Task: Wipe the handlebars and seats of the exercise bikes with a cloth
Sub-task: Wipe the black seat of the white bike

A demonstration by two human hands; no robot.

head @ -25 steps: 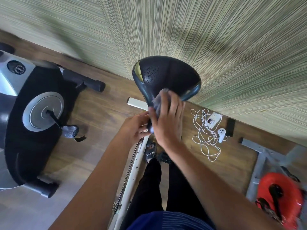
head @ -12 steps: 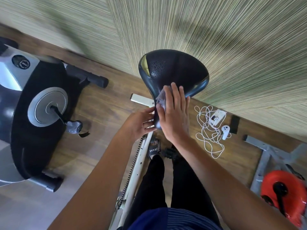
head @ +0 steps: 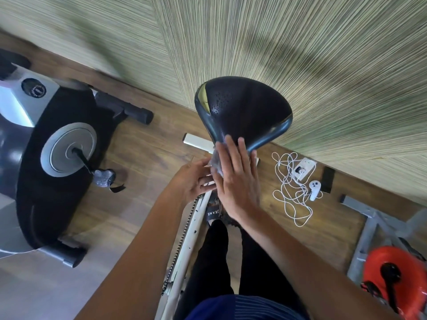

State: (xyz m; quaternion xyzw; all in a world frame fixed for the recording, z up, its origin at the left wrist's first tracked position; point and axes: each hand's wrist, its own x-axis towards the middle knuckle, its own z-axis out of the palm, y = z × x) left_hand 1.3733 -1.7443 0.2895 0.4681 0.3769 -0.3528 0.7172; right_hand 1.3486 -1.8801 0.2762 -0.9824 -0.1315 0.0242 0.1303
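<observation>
Nearest, the white frame is rising between the person's legs toward both hands. The left hand is curling under the seat's narrow end; I cannot tell whether its grip is holding anything. The right hand, grip wide and fingers flat, is pressing the bunched cloth against the nose of the seat. With nothing pinching it, the cloth is probably risking sliding out sideways, leaving the broad rear unwiped.
</observation>
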